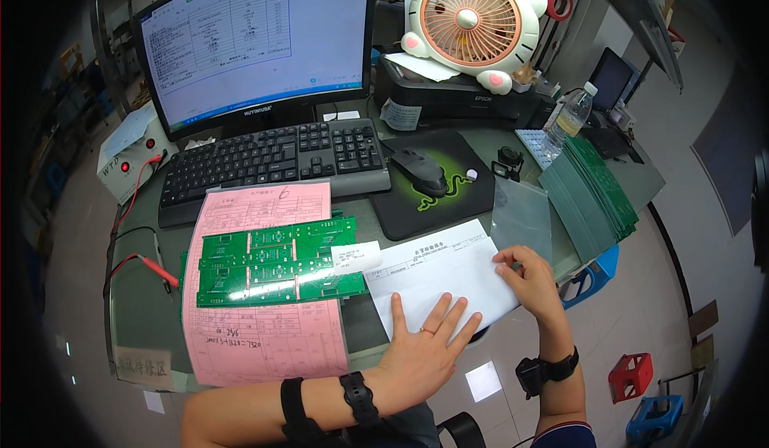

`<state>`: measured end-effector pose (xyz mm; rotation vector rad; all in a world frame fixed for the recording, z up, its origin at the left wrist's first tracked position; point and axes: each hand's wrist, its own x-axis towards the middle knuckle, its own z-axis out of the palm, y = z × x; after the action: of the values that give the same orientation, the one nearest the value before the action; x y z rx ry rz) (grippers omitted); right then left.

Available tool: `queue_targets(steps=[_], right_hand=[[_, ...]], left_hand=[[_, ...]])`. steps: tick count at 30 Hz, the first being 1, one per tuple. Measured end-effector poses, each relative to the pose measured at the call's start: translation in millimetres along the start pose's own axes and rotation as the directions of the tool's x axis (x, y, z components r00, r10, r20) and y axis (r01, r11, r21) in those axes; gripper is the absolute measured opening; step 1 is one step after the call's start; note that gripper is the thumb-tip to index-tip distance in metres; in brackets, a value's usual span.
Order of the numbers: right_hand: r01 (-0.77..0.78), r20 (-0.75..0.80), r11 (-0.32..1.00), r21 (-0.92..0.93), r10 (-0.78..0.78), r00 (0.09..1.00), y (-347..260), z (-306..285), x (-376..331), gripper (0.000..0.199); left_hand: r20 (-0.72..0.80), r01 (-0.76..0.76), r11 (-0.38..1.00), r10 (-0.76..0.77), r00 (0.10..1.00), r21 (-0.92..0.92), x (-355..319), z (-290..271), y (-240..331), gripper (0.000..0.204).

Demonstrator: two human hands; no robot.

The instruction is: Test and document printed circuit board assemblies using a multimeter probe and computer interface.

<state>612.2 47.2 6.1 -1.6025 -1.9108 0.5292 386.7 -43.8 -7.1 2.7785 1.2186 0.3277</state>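
A white printed sheet [444, 268] lies on the desk in front of me. My left hand [424, 348] presses flat on its near edge, fingers spread, with a ring on one finger. My right hand [529, 276] pinches the sheet's right edge between thumb and fingers. Left of the sheet, green circuit boards [272, 262] lie stacked on a pink form [264, 328], and a small white label [356, 257] rests on the boards' right end. Both wrists wear black bands.
Behind are a black keyboard [272, 163], a monitor [256, 43], a mouse [420, 169] on a black pad, a pink fan [473, 19] atop a printer, a water bottle [565, 123] and a green board stack [597, 191]. Red test leads [148, 264] lie at left.
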Motion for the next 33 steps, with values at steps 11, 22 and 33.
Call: queue_targets(steps=[11,22,33], right_hand=[[0.012,-0.056,0.998,-0.066,-0.016,0.998,-7.5,1.1,-7.7,0.015],[0.547,0.132,0.764,-0.343,-0.537,0.833,-33.3,42.0,-115.5,0.062],[0.342,-0.014,0.691,-0.637,-0.453,0.891,2.4,7.3,-110.6,0.064]], left_hand=[[0.017,-0.013,0.999,0.014,1.000,-0.050,-1.0,2.6,-4.0,0.086],[0.115,-0.059,0.997,0.052,0.992,0.054,1.5,-1.9,-2.0,0.090],[-0.171,-0.138,0.905,0.222,0.960,0.401,9.0,2.6,-0.8,0.041]])
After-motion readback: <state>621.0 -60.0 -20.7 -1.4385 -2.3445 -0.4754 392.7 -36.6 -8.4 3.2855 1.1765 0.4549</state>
